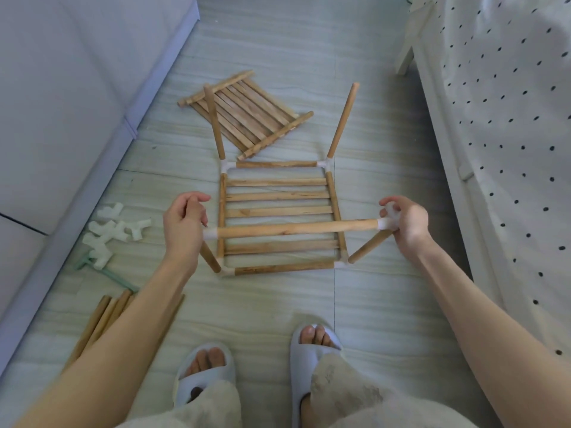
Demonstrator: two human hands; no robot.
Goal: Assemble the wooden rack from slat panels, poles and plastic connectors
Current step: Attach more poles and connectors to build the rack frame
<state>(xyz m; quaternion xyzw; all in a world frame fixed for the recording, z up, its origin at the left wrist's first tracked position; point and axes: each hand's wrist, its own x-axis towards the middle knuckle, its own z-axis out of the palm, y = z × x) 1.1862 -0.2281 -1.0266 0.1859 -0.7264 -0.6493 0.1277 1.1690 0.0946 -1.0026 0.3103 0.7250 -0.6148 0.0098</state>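
On the floor (pixel 278 307) at centre, slat panel (pixel 278 211) framed with white connectors, horizontal pole (pixel 296 228) raised above it, left hand (pixel 183 225) fingers curled round its left connector, right hand (pixel 406 220) gripping the right connector (pixel 386 223), spare panel (pixel 247 114) at 12 o'clock, loose connectors (pixel 114 233) (white) at 9 o'clock.

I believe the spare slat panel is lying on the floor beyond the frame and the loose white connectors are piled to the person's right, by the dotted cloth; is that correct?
Not quite. The spare slat panel does lie on the floor beyond the frame, but the loose white connectors are piled to the person's left, near the pale sofa, not by the dotted cloth. The head view shows it.
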